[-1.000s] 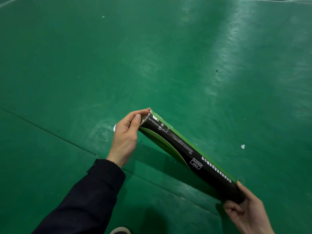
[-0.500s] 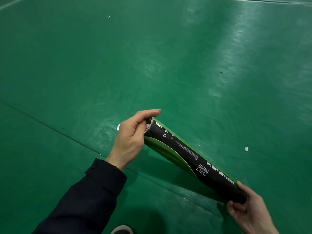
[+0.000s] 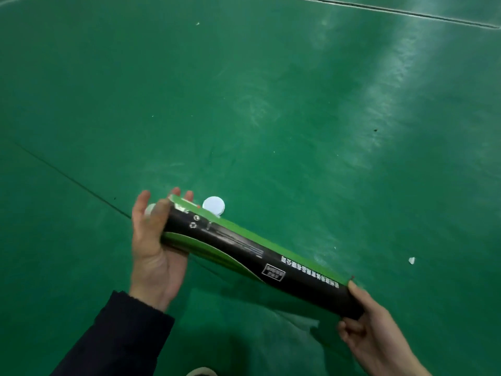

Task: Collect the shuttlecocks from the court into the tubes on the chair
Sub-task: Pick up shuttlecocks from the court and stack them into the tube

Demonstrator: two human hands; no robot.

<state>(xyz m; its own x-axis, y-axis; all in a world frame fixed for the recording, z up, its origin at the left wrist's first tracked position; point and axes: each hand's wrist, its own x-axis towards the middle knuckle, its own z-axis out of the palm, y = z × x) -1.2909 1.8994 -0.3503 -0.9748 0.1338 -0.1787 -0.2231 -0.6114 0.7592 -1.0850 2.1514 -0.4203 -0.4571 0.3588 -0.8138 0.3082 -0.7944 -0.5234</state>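
dark sleeve [image 3: 116, 337] enters from the lower left corner. left hand [image 3: 154, 248] palm-up, fingers straight and spread, flat against the far end of the shuttlecock tube [image 3: 254, 256]; the end rests on the palm and fingers, nothing curled round it. a small white rounded thing [image 3: 149, 209] shows between the thumb and the tube's end; blurred, cannot tell what it is. thin dark seam [image 3: 76, 183] runs across the green court floor [image 3: 271, 104] toward that hand.

tube: black with green panels and white print, held off the floor, slanting from the left hand down-right toward the camera. just behind its left end, a white round cap [image 3: 214, 206], partly hidden by the tube's green edge; cannot tell whether it lies on the floor or is touched by a fingertip.

bottom edge, centre: tip of a pale shoe [image 3: 202, 372].

right hand [image 3: 376, 337] at lower right grips the tube's near end, thumb along the top edge, fingers curled underneath.

further right, a small white scrap [image 3: 411, 260] on the floor, well apart from the tube. another dark seam [image 3: 393, 10] crosses the top right.
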